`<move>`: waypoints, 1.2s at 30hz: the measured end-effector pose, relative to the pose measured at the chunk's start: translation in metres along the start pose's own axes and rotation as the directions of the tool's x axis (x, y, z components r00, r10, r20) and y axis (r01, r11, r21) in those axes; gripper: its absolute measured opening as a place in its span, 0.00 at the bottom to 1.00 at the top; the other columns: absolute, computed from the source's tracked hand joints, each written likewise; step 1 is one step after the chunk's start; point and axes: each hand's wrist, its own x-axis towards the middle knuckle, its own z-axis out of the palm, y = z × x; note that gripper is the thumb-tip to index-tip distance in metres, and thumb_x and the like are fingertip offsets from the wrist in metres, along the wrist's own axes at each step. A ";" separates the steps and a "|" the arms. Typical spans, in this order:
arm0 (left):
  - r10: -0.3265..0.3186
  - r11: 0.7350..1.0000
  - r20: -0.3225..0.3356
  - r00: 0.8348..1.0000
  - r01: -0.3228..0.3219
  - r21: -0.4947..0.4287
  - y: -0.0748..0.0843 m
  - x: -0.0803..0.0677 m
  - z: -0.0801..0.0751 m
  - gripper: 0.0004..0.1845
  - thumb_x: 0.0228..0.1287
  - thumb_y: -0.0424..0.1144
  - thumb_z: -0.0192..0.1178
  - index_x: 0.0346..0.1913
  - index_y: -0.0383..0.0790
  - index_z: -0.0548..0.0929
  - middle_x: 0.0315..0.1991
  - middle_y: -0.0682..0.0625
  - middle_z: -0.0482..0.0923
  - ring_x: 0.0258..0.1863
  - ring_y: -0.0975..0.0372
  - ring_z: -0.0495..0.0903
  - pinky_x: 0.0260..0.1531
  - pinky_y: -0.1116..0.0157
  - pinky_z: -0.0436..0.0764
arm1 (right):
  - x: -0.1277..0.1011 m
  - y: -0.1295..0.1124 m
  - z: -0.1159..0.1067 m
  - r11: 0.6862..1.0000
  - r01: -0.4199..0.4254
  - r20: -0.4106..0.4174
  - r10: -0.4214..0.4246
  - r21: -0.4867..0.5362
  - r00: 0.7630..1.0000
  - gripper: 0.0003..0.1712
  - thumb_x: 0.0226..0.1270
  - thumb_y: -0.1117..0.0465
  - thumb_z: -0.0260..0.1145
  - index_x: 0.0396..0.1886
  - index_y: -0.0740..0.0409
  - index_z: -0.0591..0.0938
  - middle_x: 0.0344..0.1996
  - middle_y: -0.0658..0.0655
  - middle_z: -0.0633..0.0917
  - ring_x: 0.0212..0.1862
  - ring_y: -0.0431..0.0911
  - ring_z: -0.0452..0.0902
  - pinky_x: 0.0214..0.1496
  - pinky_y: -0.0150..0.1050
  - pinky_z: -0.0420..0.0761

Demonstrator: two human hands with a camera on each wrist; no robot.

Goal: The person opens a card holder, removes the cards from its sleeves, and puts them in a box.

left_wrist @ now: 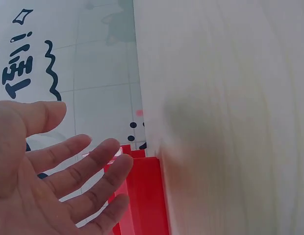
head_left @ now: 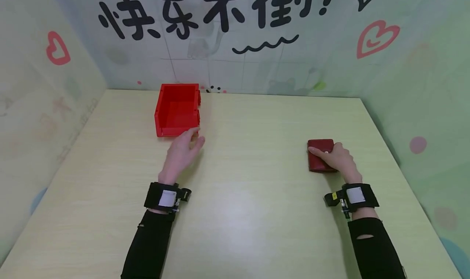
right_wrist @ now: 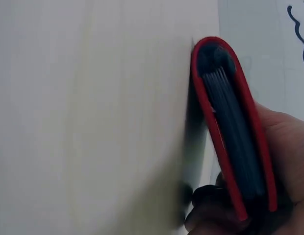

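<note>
My right hand [head_left: 339,160] grips a dark red card holder [head_left: 318,164] at the right side of the table, the thumb laid across its upper face. In the right wrist view the card holder [right_wrist: 257,132] appears edge-on, with a rounded fold and thin dark sleeves layered between its red covers. On the left, my left hand [head_left: 181,152] hovers by the front right corner of a red plastic bin [head_left: 174,131], fingers spread and nothing in them. Its fingertips [left_wrist: 120,164] overlap the bin in the left wrist view.
The pale wooden table [head_left: 249,181] runs back to a printed wall [head_left: 238,73] with large black characters. Side panels [head_left: 418,107] rise along the left and right edges. The bin stands near the back edge, left of centre.
</note>
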 end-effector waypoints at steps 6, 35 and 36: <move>-0.016 1.000 0.053 0.998 0.017 -0.016 -0.001 0.000 0.005 0.28 0.75 0.45 0.55 0.72 0.37 0.68 0.60 0.37 0.77 0.57 0.45 0.77 0.59 0.47 0.79 | 0.001 -0.033 0.022 0.998 0.039 -0.030 -0.040 -0.047 0.999 0.58 0.66 0.23 0.50 0.60 0.79 0.63 0.44 0.73 0.77 0.38 0.58 0.76 0.33 0.41 0.73; 0.086 0.994 0.362 0.928 -0.053 -0.099 0.027 -0.008 0.044 0.24 0.73 0.45 0.58 0.66 0.36 0.75 0.44 0.42 0.82 0.39 0.56 0.77 0.40 0.65 0.77 | -0.029 -0.141 0.096 0.975 0.222 -0.054 -0.223 -0.021 0.973 0.46 0.66 0.31 0.60 0.58 0.70 0.66 0.38 0.68 0.83 0.32 0.55 0.81 0.32 0.40 0.81; 0.092 0.992 0.371 0.924 -0.055 -0.109 0.029 -0.009 0.046 0.25 0.73 0.45 0.58 0.67 0.35 0.73 0.44 0.42 0.82 0.38 0.57 0.77 0.38 0.66 0.77 | -0.030 -0.143 0.098 0.974 0.226 -0.057 -0.227 -0.018 0.972 0.45 0.66 0.31 0.61 0.58 0.69 0.66 0.38 0.68 0.83 0.32 0.55 0.81 0.32 0.40 0.81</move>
